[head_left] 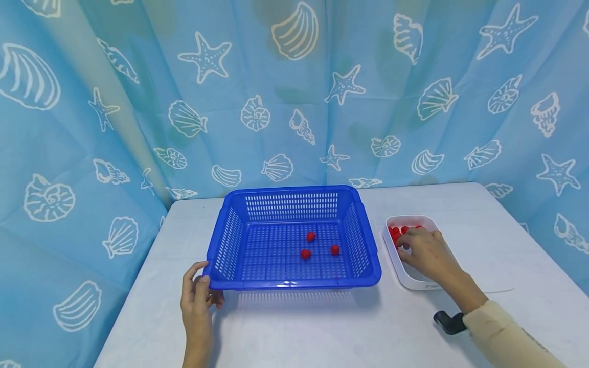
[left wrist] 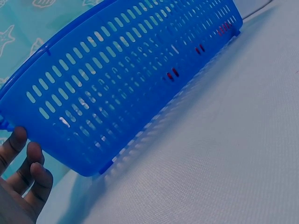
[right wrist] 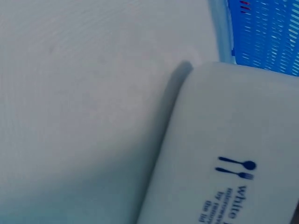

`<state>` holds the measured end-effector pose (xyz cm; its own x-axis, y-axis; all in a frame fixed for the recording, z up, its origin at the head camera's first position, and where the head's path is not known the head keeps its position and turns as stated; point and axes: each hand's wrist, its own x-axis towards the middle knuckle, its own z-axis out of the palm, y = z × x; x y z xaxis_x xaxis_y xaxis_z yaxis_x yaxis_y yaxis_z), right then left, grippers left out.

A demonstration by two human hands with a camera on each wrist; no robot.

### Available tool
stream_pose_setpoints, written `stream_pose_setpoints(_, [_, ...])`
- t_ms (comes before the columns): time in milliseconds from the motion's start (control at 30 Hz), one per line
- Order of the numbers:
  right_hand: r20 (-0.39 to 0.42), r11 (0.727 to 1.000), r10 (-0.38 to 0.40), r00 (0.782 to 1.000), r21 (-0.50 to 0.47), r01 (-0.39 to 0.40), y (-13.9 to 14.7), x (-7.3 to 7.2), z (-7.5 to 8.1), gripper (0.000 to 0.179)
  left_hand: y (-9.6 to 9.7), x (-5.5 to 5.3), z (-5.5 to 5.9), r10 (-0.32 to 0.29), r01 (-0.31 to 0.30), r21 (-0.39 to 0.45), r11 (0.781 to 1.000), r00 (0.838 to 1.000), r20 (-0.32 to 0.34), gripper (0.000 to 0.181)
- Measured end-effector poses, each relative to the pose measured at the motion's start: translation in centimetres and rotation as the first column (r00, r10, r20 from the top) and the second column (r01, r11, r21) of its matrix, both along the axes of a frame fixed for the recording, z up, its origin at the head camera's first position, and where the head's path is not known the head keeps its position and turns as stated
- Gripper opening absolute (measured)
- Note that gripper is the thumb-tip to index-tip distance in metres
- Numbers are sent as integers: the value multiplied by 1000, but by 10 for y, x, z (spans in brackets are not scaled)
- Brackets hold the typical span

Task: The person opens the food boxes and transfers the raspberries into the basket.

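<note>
At the near left corner of a blue plastic basket (head_left: 294, 284), my left hand (head_left: 198, 301) grips the rim with its thumb and fingers. The left wrist view shows its fingertips (left wrist: 35, 156) against the basket's corner (left wrist: 60, 140). Three small red roundish pieces (head_left: 311, 236) lie on the basket floor, towards its right side. My right hand (head_left: 428, 253) reaches into a white plastic container (head_left: 407, 278), fingers bent down among more red pieces (head_left: 394, 232). Whether it pinches one is hidden. The right wrist view shows the container's printed outer wall (right wrist: 233, 121), not the fingers.
Both containers stand on a white-covered table (head_left: 294, 332), the white one right of the basket. A blue curtain (head_left: 257, 148) with white shells and starfish hangs behind and along the sides. A black device (head_left: 450, 323) is strapped at my right wrist.
</note>
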<state>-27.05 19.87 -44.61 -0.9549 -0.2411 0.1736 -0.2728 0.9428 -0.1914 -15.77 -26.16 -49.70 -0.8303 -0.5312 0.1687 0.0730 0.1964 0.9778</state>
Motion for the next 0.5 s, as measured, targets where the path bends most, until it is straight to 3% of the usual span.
stream_pose_setpoints(267, [-27, 1000, -15, 1000, -12, 15, 1, 0, -4, 33, 10, 11, 31, -35, 35, 19, 999, 999, -16, 42])
stream_pose_setpoints(367, [-33, 999, -25, 999, -21, 25, 3, 1, -3, 30, 13, 13, 38, -39, 39, 43, 998, 999, -11, 41])
stream_pose_setpoints(500, [-54, 999, -27, 998, -39, 25, 4, 3, 1, 28, 13, 13, 38, -34, 34, 46, 998, 999, -7, 39])
